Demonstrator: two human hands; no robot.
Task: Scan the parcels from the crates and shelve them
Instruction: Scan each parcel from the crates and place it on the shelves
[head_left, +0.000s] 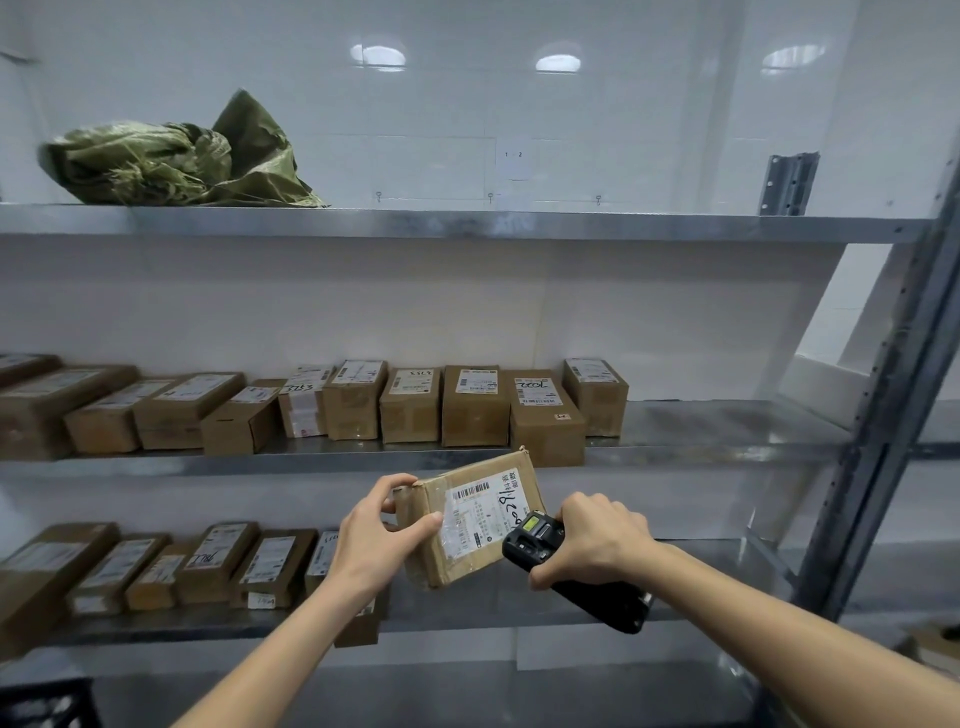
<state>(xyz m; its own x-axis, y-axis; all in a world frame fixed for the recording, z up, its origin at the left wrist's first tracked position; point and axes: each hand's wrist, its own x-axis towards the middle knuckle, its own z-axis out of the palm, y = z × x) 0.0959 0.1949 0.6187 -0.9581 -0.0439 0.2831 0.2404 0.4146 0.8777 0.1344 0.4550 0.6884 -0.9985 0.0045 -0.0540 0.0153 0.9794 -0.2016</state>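
Two bare forearms reached toward grey metal shelving (467, 226) against a white wall. Left hand (382, 538) gripped a cardboard parcel (472, 519), fingers curled round its corner, held in the air before the middle shelf. Right hand (597, 538) clasped a black handheld scanner (566, 566) touching the parcel's label. Rows of labelled boxes (410, 405) lined two shelves; a green woven sack (171, 161) lay on top.

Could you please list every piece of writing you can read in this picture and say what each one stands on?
"1 2": paper sign on the wall.
"3253": handwritten on a shelved box.
"1820", partly hidden: handwritten on the held parcel.
Other handwriting and printed labels on the shelved boxes, and the parcel's print: too small or blurred.
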